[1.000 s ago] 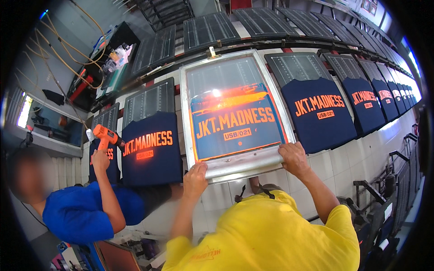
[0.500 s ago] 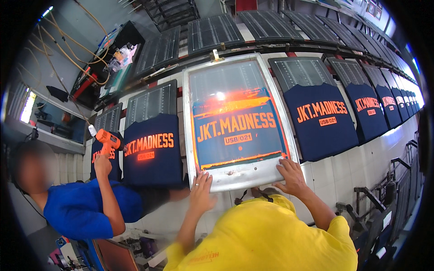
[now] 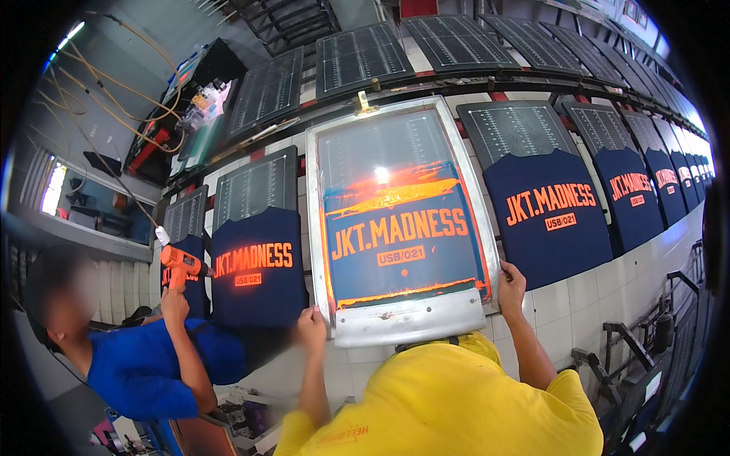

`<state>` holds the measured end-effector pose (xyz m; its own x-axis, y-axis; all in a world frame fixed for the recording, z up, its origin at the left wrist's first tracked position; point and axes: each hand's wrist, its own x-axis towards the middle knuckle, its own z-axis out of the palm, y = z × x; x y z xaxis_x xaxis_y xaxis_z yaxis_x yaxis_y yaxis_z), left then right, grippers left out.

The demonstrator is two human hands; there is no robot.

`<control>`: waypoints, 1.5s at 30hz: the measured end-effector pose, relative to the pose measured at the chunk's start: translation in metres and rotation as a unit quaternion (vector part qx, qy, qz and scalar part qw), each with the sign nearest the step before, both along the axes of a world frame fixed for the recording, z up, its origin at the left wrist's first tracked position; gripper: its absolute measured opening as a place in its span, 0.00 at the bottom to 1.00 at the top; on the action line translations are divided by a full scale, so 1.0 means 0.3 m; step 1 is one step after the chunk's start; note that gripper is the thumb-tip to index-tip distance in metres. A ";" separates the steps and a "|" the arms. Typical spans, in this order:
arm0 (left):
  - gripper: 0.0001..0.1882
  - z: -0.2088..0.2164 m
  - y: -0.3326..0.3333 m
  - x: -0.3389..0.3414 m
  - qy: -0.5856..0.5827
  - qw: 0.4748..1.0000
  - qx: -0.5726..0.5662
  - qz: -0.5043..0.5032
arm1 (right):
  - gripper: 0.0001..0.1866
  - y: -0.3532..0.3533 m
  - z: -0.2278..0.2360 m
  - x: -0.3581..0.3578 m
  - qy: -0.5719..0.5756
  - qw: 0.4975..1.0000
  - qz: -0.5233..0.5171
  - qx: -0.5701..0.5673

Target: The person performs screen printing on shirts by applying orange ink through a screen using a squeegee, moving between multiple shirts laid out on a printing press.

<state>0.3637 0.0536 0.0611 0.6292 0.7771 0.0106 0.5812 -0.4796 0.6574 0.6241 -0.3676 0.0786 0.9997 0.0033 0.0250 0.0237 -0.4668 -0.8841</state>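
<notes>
In front of me a metal-edged printing screen (image 3: pixel 411 323) lies over a dark board with a navy shirt under its mesh. Bright orange ink (image 3: pixel 395 196) forms a thick band across the mesh above the block lettering, with a thin smear along the bottom. At the screen's lower left corner, my left hand (image 3: pixel 311 327) is closed on the edge. My right hand (image 3: pixel 512 286) has its fingers curled round the lower part of the right edge. What the fingertips touch underneath is hidden.
Navy shirts with orange lettering lie on boards to the left (image 3: pixel 255 266) and right (image 3: pixel 547 216). Bare black boards (image 3: pixel 361 57) line the far side. At left, a co-worker in blue (image 3: pixel 137 372) points an orange heat gun (image 3: pixel 181 262) at a printed shirt. Metal racks (image 3: pixel 631 342) stand at right.
Both hands have shifted from lying on the screen's bottom bar to gripping its left and right edges. The whole scene sits slightly lower in view. The co-worker still holds the heat gun.
</notes>
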 end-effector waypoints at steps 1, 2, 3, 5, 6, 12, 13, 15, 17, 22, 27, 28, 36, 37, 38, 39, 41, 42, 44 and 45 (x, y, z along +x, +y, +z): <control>0.15 -0.013 0.014 0.002 0.000 1.000 -0.012 0.005 | 0.13 0.007 -0.005 0.006 0.004 1.000 -0.011 0.005; 0.15 -0.012 0.024 0.003 0.001 1.000 -0.025 0.010 | 0.13 0.020 -0.002 0.003 0.009 1.000 -0.021 0.010; 0.14 -0.012 0.036 0.003 0.002 0.999 -0.037 0.015 | 0.12 0.028 0.000 0.001 0.015 0.999 -0.032 0.014; 0.14 -0.011 0.062 -0.004 -0.009 0.989 -0.143 0.031 | 0.11 0.031 0.003 0.001 0.008 0.999 -0.030 0.006; 0.15 -0.018 0.080 -0.015 -0.015 0.980 -0.194 0.040 | 0.10 0.032 0.004 -0.002 0.005 1.000 -0.030 0.002; 0.13 0.024 0.161 -0.009 -0.023 0.902 -0.428 0.045 | 0.08 0.044 -0.014 0.014 0.032 0.995 -0.020 0.092; 0.13 0.018 0.171 -0.021 -0.014 0.904 -0.426 0.038 | 0.07 0.042 -0.020 0.017 0.036 0.995 -0.017 0.097; 0.14 0.048 0.173 0.001 -0.002 0.901 -0.433 0.029 | 0.07 0.047 -0.011 0.020 0.039 0.993 -0.018 0.106; 0.14 0.079 0.159 0.018 -0.003 0.893 -0.449 0.036 | 0.08 0.052 -0.001 0.025 0.061 0.994 -0.024 0.084; 0.15 0.072 0.172 0.001 -0.037 0.878 -0.477 0.019 | 0.10 0.047 0.011 0.028 0.069 0.996 -0.022 0.054; 0.14 0.060 0.159 -0.014 -0.069 0.877 -0.475 0.028 | 0.13 0.057 0.028 0.027 0.070 0.997 -0.037 0.026; 0.13 0.060 0.154 -0.020 -0.085 0.877 -0.471 0.035 | 0.13 0.062 0.013 0.032 0.049 0.998 -0.037 0.026; 0.13 0.143 -0.001 0.059 -0.136 0.933 -0.306 0.130 | 0.13 0.010 -0.017 0.044 0.035 0.997 -0.036 0.058; 0.14 0.136 0.008 0.043 -0.118 0.941 -0.295 0.119 | 0.13 0.007 0.024 0.041 0.047 0.997 -0.030 0.052; 0.14 0.060 0.060 -0.032 -0.148 0.947 -0.270 0.092 | 0.13 0.024 0.068 0.047 0.060 0.997 -0.013 0.053; 0.14 0.026 0.071 -0.044 -0.148 0.954 -0.247 0.082 | 0.12 0.001 0.075 0.055 0.062 0.996 -0.009 0.066; 0.15 0.021 0.028 -0.023 -0.155 0.957 -0.232 0.075 | 0.12 -0.045 0.122 0.067 0.048 0.994 -0.012 0.100; 0.15 0.036 -0.010 -0.013 -0.162 0.954 -0.238 0.077 | 0.12 -0.076 0.148 0.077 0.042 0.992 -0.010 0.117; 0.15 0.058 -0.100 0.031 -0.165 0.950 -0.249 0.090 | 0.12 -0.171 0.188 0.111 0.033 0.993 -0.013 0.110; 0.15 0.066 -0.166 0.045 -0.164 0.947 -0.254 0.108 | 0.12 -0.220 0.215 0.134 0.030 0.993 -0.007 0.116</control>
